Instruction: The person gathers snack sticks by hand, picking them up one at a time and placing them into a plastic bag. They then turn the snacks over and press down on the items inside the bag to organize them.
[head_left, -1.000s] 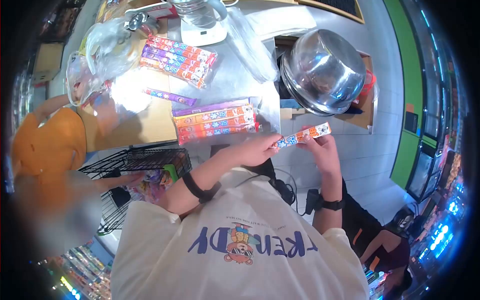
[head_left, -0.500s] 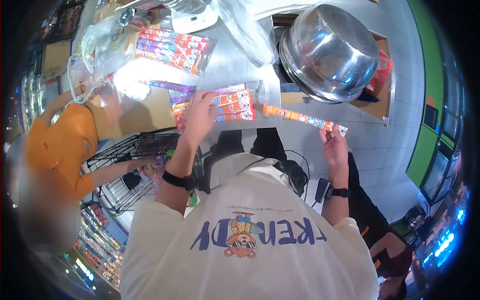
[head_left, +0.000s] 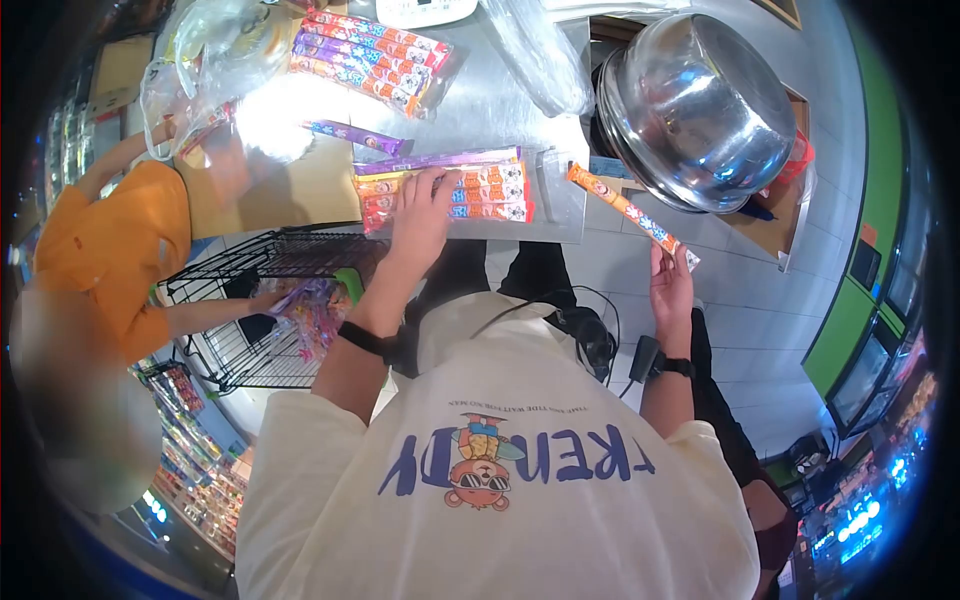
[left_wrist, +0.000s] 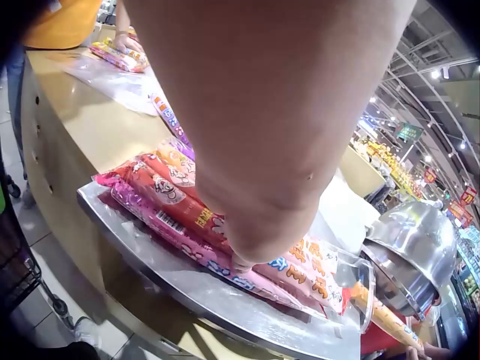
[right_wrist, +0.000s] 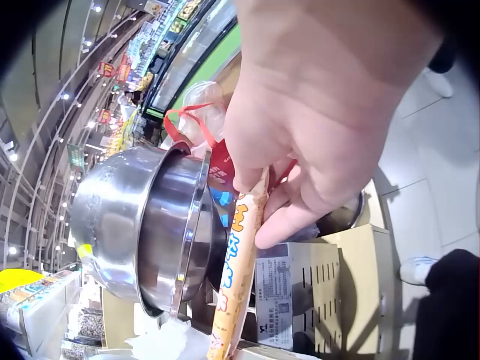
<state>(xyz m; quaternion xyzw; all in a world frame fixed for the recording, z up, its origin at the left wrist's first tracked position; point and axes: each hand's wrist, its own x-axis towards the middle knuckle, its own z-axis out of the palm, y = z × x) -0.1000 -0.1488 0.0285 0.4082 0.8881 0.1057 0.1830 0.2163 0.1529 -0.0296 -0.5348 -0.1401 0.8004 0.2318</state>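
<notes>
A pack of red, orange and purple printed sticks lies at the table's front edge, and my left hand rests on it, fingers spread over the wrapper. The left wrist view shows that hand on the pack's red and pink sticks. Out to the right, my right hand pinches one end of a single orange stick; its other end points toward the table. In the right wrist view, thumb and fingers of the hand hold this stick.
Behind the pack lie a loose purple stick and another pack. Upturned metal bowls stand at the right. Plastic bags and cardboard are at the left, near a person in orange and a wire cart.
My left hand has let go of the single stick and moved left onto the pack. The right hand has carried the stick slightly right and tilted it more steeply.
</notes>
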